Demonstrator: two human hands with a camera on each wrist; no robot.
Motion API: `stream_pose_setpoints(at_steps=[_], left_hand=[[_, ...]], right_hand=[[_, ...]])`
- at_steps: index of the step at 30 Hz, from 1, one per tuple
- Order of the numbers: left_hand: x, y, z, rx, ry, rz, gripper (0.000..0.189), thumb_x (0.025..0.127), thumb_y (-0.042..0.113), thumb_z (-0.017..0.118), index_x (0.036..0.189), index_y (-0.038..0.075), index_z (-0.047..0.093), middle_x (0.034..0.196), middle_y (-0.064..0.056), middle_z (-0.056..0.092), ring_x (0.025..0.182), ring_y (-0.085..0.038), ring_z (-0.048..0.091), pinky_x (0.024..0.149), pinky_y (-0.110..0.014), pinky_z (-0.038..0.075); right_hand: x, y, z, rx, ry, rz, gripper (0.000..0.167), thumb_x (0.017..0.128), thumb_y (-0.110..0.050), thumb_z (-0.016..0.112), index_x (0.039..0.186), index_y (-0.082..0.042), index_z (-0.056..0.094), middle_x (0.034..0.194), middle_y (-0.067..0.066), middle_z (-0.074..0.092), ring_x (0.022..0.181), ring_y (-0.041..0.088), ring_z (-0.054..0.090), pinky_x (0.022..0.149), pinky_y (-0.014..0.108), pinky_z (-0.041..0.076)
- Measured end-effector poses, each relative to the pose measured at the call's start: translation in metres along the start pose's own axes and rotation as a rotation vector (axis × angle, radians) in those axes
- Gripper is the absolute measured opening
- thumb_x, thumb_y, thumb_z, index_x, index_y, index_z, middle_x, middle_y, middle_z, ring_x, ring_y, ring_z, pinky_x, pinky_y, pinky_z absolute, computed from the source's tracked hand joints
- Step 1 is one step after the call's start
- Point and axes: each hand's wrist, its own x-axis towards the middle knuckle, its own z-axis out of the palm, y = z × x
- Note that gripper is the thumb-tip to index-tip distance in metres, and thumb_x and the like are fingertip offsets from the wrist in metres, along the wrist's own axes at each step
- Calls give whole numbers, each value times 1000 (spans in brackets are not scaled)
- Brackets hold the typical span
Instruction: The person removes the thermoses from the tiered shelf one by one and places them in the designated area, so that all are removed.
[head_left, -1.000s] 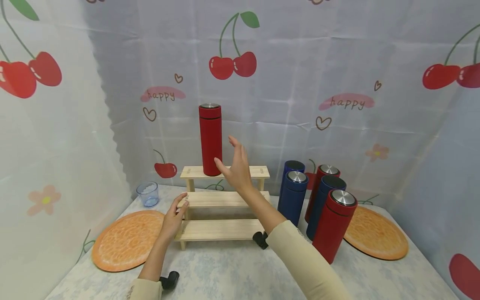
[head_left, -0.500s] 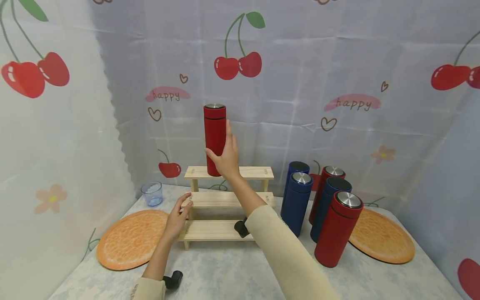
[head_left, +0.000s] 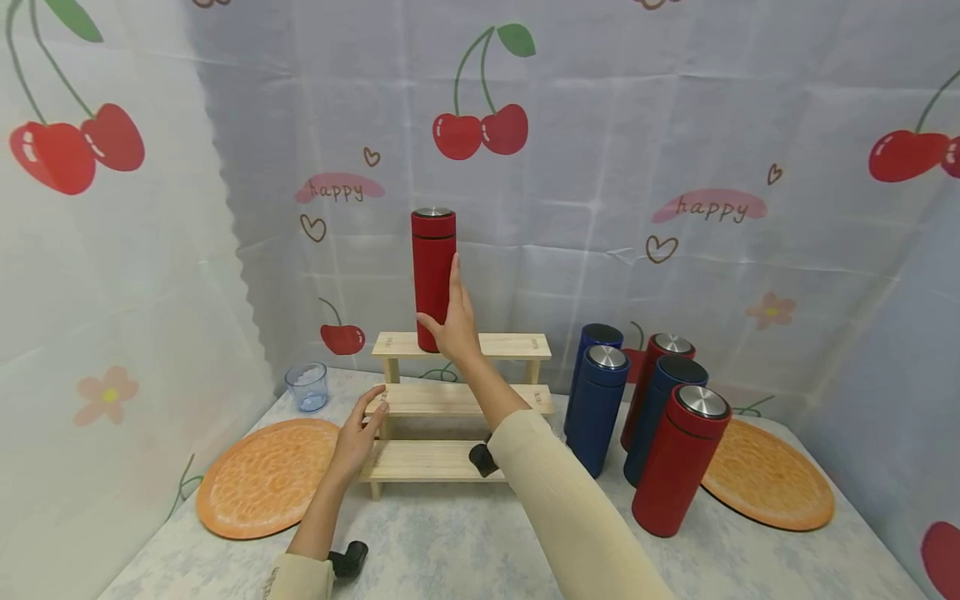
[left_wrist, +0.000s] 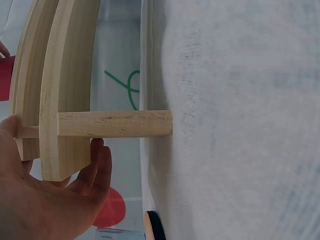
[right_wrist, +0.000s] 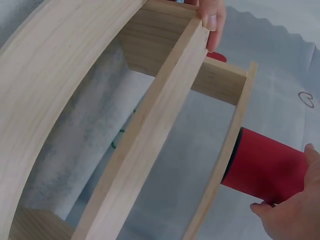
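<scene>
A tall red thermos (head_left: 432, 271) with a silver-topped lid stands upright on the top step of a three-tier wooden shelf (head_left: 442, 458). My right hand (head_left: 456, 329) grips its lower right side, thumb across the front and fingers along the right. In the right wrist view the thermos (right_wrist: 267, 160) has its dark base at the top board, my right hand (right_wrist: 295, 210) around its body. My left hand (head_left: 352, 442) holds the left end of the middle step. The left wrist view shows my left hand (left_wrist: 55, 205) with thumb and fingers on opposite sides of the board (left_wrist: 67, 85).
Right of the shelf, blue thermoses (head_left: 596, 412) and red thermoses (head_left: 678, 467) stand grouped upright. Orange round mats lie at the left (head_left: 266, 479) and right (head_left: 768, 475). A clear blue glass (head_left: 307, 386) stands behind the left mat. A cherry-print curtain (head_left: 570, 167) encloses the table.
My right hand has moved left onto the red thermos and taken hold of it, its fingers settling slightly lower. The left hand stays at the shelf. The head view has shifted a little.
</scene>
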Motion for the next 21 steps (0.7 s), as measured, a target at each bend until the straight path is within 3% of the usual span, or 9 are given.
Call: stream_pose_setpoints(at_steps=[8, 21], left_hand=[[1, -2, 1, -7, -5, 2, 50, 92, 53, 45, 137, 32, 39, 134, -12, 45, 105, -31, 53, 78, -38, 44], [1, -1, 0, 7, 12, -9, 49, 92, 52, 46, 137, 34, 40, 135, -13, 45, 108, -34, 53, 82, -47, 44]], right_hand=[[2, 9, 5, -44, -18, 44, 102, 87, -19, 64, 141, -45, -18, 148, 4, 25, 128, 21, 33, 99, 44, 35], [-3, 16, 5, -126, 51, -15, 99, 87, -25, 66, 143, -44, -13, 133, 10, 42, 118, 23, 43, 93, 43, 41]])
